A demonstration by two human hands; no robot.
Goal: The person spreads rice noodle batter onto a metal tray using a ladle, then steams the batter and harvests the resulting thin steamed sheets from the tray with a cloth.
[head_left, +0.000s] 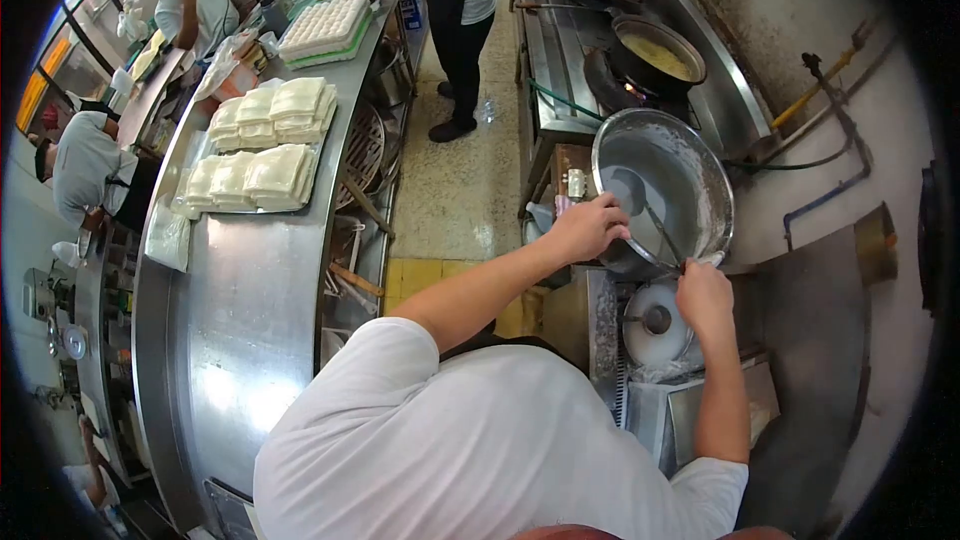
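Note:
A large metal pot (718, 165), tilted, holds a pale, whitish liquid, with white residue on its inner wall. My left hand (592, 227) is closed at the pot's near left rim, its fingers curled over the edge. My right hand (706, 292) is closed around the handle end of a ladle (658, 225) at the near rim. The ladle's shaft slants down into the pot, and its round bowl seems to lie in the liquid on the left. Below the pot, a white round lid-like piece (655, 325) with a central knob sits on equipment.
A pan (655, 48) of yellowish food stands over a flame ahead. To the left, a steel counter (250, 310) carries stacked pale dough sheets (265, 175) and a tray of white pieces (325, 28). A co-worker (460, 30) stands in the aisle; others work farther left.

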